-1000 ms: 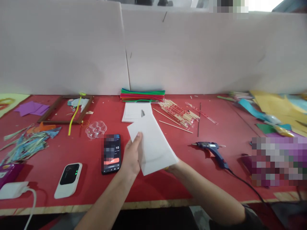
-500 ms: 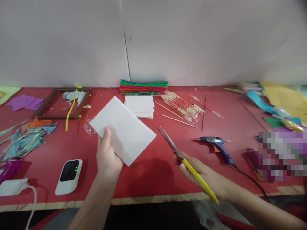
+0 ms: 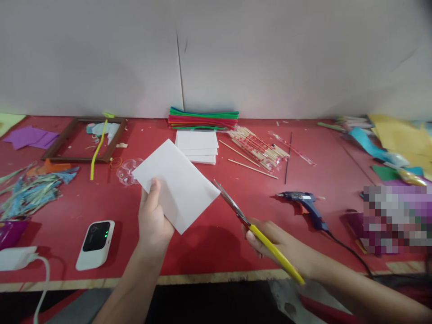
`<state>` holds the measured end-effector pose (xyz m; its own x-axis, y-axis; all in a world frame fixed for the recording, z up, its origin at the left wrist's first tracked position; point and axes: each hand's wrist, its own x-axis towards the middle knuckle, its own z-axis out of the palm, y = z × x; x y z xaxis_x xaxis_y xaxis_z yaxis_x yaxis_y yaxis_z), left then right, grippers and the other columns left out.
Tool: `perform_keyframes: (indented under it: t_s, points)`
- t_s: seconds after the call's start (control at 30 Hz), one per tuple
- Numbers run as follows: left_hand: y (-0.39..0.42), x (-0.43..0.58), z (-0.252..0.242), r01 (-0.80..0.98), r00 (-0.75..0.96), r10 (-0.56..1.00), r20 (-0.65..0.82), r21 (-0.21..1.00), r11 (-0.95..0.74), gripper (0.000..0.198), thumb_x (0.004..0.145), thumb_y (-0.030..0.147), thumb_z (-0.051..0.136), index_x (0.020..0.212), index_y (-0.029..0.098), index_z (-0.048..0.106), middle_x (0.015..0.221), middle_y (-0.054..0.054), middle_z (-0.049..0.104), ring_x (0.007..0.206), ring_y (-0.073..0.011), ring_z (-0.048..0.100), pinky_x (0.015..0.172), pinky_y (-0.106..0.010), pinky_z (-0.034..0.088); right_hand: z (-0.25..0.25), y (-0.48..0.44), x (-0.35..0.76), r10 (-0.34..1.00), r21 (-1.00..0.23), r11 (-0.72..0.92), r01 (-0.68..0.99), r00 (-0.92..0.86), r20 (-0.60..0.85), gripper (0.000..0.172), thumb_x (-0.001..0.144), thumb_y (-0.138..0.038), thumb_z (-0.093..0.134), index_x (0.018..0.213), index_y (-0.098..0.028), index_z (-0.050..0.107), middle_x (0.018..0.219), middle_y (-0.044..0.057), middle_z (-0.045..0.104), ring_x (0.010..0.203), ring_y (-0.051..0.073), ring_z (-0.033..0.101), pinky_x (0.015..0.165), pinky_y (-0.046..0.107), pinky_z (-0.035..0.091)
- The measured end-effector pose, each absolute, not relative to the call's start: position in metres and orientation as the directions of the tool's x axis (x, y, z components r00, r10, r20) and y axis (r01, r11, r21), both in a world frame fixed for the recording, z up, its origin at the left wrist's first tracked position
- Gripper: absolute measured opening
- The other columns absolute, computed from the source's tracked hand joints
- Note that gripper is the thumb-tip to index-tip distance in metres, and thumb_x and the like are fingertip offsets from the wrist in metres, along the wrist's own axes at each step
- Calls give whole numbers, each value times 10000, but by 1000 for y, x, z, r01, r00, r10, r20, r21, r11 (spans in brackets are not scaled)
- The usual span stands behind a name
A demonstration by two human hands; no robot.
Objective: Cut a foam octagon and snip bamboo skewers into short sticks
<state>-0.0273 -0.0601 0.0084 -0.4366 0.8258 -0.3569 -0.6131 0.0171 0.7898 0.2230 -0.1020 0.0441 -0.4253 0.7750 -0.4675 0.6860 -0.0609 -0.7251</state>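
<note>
A pair of yellow-handled scissors (image 3: 273, 250) is held in the right hand (image 3: 285, 243), above the near half of the red surface (image 3: 216, 258), right of its middle. The blades are pointed toward the far left and the handles toward the near right, so that the long axis is set on a slant. The handles are gripped with the fingers wrapped about them; the blade tips are parted by a narrow gap. A white paper (image 3: 177, 189) is pinched in the left hand (image 3: 155, 222), the thumb pressed on its upper face. Its long axis is likewise slanted from far left to near right, and its right corner is held right by the blade tips; whether that corner is set between the blades cannot be told.

Pale sticks are contained in clear plastic sleeves (image 3: 258, 148) near the far edge, right of the middle. Toward the far left corner, pale scraps (image 3: 113, 130) are enclosed by a brown frame (image 3: 76, 159), whose near side is crossed by a yellow strip (image 3: 96, 157). Between frame and left hand, a clear plastic tray (image 3: 127, 173) with rounded cells is partly covered by the paper; its contents are too small to be made out
</note>
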Motion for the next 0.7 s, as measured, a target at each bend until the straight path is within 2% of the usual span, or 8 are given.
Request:
perform_keyframes:
  t_s: [0.27,0.43,0.7]
  points:
    - [-63,-21,5,-611,-410,831,-376,790,56,404,872,413,720,1258,324,641,1280,-38,688,1178,-241,651,981,-363,548,40,-104,227,736,-705,-78,705,-436,-517,568,930,-744,291,751,-219,417,696,-8,439,624,136,391,571,297,336]
    - [-63,-20,5,-610,-408,822,-397,789,78,375,883,404,706,1243,315,648,1258,-43,695,1178,-241,650,979,-360,552,35,-105,230,720,-726,-107,679,-450,-528,526,936,-704,381,739,-217,409,702,-17,447,627,129,401,587,297,347]
    - [-62,-23,7,-625,-408,808,-424,775,91,297,894,372,696,1179,293,673,1242,-31,700,1166,-243,659,961,-368,573,30,-106,236,721,-712,-100,695,-443,-533,497,946,-678,392,781,-213,449,749,1,485,670,143,420,618,303,374]
